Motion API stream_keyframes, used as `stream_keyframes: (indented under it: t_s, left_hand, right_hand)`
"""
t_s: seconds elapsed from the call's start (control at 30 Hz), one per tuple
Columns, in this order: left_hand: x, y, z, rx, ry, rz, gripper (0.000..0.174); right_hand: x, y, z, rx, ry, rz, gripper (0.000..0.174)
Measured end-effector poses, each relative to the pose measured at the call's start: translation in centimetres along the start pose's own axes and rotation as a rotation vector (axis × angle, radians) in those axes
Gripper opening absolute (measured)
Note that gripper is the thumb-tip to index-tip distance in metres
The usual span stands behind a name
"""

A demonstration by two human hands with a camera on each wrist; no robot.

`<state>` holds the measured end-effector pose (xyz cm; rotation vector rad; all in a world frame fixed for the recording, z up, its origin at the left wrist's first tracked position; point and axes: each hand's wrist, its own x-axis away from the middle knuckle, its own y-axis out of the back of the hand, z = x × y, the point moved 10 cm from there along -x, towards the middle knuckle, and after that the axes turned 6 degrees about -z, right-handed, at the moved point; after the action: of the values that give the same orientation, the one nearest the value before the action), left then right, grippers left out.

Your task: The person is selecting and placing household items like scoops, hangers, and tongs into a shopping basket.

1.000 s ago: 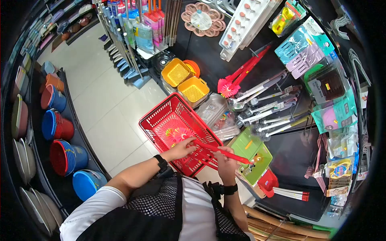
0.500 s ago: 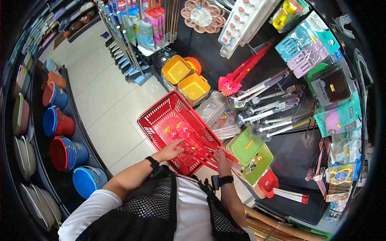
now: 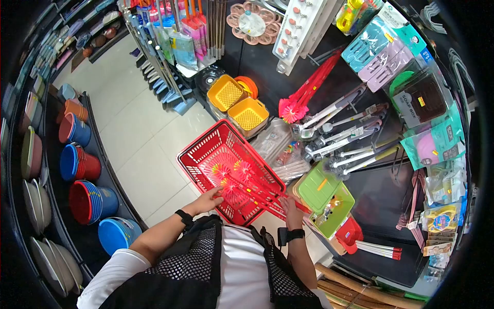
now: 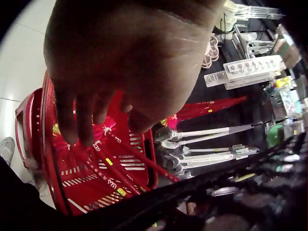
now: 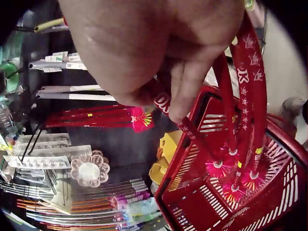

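**Red brushes (image 3: 243, 169) in a red basket (image 3: 256, 154), one handle pinched**

The person's right hand (image 3: 293, 212) pinches one brush handle (image 5: 195, 137) between thumb and fingers. The left hand (image 3: 207, 201) grips nothing, its fingers loosely extended over the basket's near side; whether it touches anything there, one cannot tell. The brushes lie with their round bristle heads inside and their handles reaching over the rim. They look light, with stiff, smooth handles, perhaps slippery, and springy bristles; mid-handle seems the surest hold. Beside the basket stands a green-lidded box (image 3: 311, 193); beyond are yellow baskets (image 3: 249, 114) and hanging red brushes (image 3: 314, 85).
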<state>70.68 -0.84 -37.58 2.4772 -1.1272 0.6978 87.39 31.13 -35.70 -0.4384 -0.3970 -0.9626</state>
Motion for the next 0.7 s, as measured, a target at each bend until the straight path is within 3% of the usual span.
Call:
stream_keyframes:
  t_s: [0.23,0.57,0.7]
  left_hand:
    - [0.4,0.5,1.2,0.007,0.044,0.025,0.066]
    - [0.7,-0.4,3.0,-0.113,-0.005,0.061,0.063]
    - [0.4,0.0,2.9,-0.111,-0.008,0.067,0.063]
  right_hand:
    - [2.9,0.6,2.8,0.131,0.058,-0.057,0.029]
    - [3.4,-1.4,1.8,0.097,0.062,-0.073,0.037]
    - [1.6,-0.2,0.0,-0.091,-0.013,-0.180,0.034]
